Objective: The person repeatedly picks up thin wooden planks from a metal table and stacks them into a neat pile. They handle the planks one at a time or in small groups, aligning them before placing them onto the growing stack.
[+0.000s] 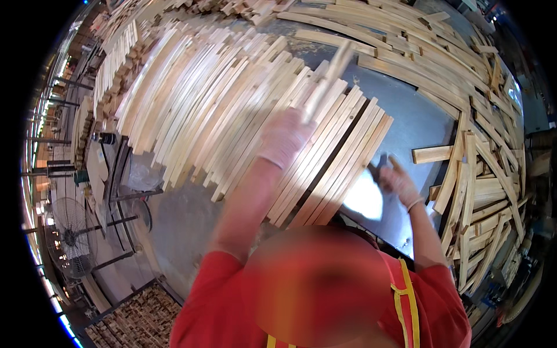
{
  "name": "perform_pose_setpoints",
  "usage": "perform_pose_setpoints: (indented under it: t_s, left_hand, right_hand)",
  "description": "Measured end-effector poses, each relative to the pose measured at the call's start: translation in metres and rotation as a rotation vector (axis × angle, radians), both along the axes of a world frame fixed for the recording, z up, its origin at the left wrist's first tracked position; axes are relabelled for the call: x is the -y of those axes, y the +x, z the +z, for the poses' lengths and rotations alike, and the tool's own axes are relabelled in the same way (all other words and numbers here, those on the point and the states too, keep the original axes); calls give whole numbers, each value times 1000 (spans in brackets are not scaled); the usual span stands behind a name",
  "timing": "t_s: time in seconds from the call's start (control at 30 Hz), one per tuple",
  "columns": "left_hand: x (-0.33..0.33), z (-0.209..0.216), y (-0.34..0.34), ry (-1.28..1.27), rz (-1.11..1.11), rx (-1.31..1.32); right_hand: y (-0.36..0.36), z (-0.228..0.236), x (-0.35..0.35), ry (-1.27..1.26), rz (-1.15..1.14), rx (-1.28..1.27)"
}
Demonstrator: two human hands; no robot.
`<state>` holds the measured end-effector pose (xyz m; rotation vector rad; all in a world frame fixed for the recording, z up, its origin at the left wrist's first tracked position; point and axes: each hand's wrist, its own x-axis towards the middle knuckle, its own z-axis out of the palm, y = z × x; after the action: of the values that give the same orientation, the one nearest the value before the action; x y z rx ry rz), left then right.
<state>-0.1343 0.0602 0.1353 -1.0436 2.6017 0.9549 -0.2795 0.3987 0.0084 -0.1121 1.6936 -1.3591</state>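
Note:
My left hand (287,136), in a thin pale glove, is closed around a wooden slat (329,78) that angles up and away over a row of slats. Both hand and slat are smeared by motion. Beneath lie many light wooden slats (232,104) side by side, with a dark gap (333,156) between two groups at the right. To the right of the row, my right hand (399,182) is closed over the shiny metal table (400,113). A small dark object (380,168) sticks out from its fingers; its kind is not clear.
Loose boards lie heaped (476,191) along the right and across the far right (400,49). More stacked wood (119,61) stands at the far left. A wire-cage fan (72,238) is at left, and a bin of wood pieces (133,322) at lower left.

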Motion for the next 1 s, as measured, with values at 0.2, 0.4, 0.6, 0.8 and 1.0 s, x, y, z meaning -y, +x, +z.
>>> perform_pose_setpoints:
  t_s: [0.2,0.4,0.6,0.8,1.0]
  left_hand:
    - [165,-45,143,-883,-64,276]
    - [125,-72,283,-862,111,-174]
    - [57,-168,350,1200,1069,-879]
    - [9,-144,308,1127,914,-706]
    - [-32,-106,251,1133,587,-541]
  right_hand:
    - [137,24,74,261,321,-130]
    - [168,-56,67,77,64,-238]
    - [168,-33,93,313,200,-384]
    - [156,18,68,422,95,-425]
    - [84,-17,7,380,-65,-631]
